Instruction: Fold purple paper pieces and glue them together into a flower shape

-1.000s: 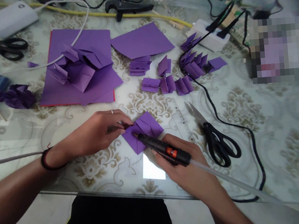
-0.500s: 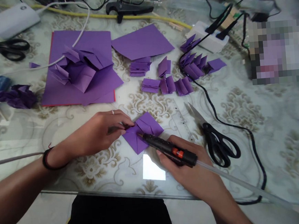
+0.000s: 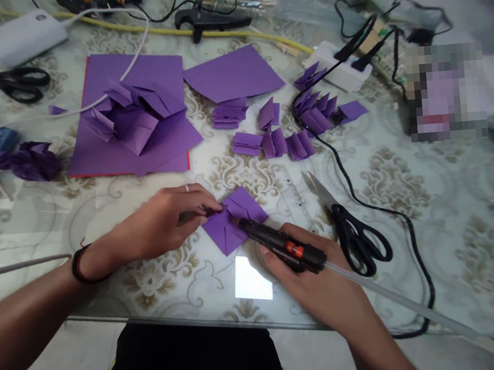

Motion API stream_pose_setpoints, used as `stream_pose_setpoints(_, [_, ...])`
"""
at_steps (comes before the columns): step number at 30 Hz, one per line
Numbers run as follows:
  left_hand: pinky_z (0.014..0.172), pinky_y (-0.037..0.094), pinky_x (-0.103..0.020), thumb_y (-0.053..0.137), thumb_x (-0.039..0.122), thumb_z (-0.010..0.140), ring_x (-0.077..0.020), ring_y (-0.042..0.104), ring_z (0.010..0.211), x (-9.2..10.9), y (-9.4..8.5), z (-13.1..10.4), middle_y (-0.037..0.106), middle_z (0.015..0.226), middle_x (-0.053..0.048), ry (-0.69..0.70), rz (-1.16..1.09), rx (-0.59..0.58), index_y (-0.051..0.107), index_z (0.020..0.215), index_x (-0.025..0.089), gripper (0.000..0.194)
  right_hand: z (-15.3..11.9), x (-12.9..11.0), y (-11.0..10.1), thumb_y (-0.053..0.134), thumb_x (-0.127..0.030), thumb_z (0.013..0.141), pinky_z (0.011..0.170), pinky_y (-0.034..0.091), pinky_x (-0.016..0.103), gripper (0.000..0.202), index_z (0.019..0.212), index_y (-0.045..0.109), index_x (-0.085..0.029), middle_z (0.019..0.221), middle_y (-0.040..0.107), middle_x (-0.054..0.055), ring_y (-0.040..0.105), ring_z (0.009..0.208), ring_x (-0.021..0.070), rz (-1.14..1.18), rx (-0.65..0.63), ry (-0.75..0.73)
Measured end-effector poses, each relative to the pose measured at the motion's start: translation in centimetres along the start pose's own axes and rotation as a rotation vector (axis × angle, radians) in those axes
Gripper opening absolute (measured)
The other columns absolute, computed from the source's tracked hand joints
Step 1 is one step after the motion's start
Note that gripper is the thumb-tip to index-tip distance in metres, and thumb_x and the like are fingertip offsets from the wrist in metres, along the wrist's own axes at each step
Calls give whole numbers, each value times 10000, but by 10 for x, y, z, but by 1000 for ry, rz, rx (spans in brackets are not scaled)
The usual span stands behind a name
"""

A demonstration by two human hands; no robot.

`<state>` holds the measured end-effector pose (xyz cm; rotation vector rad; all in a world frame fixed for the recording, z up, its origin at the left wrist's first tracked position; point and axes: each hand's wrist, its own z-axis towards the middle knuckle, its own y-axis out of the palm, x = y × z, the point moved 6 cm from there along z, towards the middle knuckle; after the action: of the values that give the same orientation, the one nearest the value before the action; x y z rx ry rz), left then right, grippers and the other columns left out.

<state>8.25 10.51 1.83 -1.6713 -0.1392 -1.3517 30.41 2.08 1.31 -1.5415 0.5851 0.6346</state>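
On the table lies a folded purple paper square [image 3: 225, 237], turned like a diamond, with creased flaps on its upper face. My left hand [image 3: 181, 216] pinches the square's left corner and a flap between thumb and fingers. In my right hand [image 3: 308, 280] is a black hot glue gun [image 3: 272, 239] with an orange part and a long clear glue stick [image 3: 393, 299] sticking out of its rear. The gun's nozzle points at the middle of the square, close to the flaps; whether it touches the paper I cannot tell.
Black-handled scissors [image 3: 357, 236] and a clear ruler [image 3: 297, 198] lie to the right, near a black cord [image 3: 419, 251]. Several folded purple pieces [image 3: 248, 143], purple sheets [image 3: 233, 72], a folded paper form [image 3: 135, 128] and crumpled purple paper [image 3: 29, 162] lie behind. A white power strip [image 3: 340, 66] stands farther back.
The glue gun's nozzle has shifted slightly right and the flap near my left fingertips looks a little more raised. The view has tilted a little; otherwise both hands keep their places.
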Motion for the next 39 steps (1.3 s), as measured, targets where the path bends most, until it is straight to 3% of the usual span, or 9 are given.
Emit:
stream_pose_setpoints(16, [1030,598,-351,603,88,992,-210,759,1122,2,2,0,783,1230,-76,41,55,1,770,1191,217,290,3,-9,-4,645,-326,940,489,382,269,324,688,453,-257,573,488,-58,463,497,130,24,-99,39])
stream_pose_setpoints(33, [1029,582,-347,593,54,988,-211,741,1153,1,5,-2,766,1241,-77,67,60,0,764,1223,213,331,3,-29,0,630,-245,986,516,410,247,215,801,521,-243,709,580,-42,504,545,109,35,-180,-82])
stream_pose_setpoints(36, [1033,577,-345,589,61,996,-210,735,1158,2,5,-2,762,1247,-76,61,66,-4,762,1231,209,327,2,-31,-2,641,-294,992,519,436,257,249,776,525,-249,677,568,-41,527,544,123,54,-172,-62])
stream_pose_setpoints(39, [1040,576,-351,587,70,1006,-210,733,1161,1,5,-2,762,1251,-78,48,68,-15,759,1236,193,312,-6,-9,-26,694,-460,971,479,458,291,332,740,552,-267,588,536,-39,542,496,159,31,-97,53])
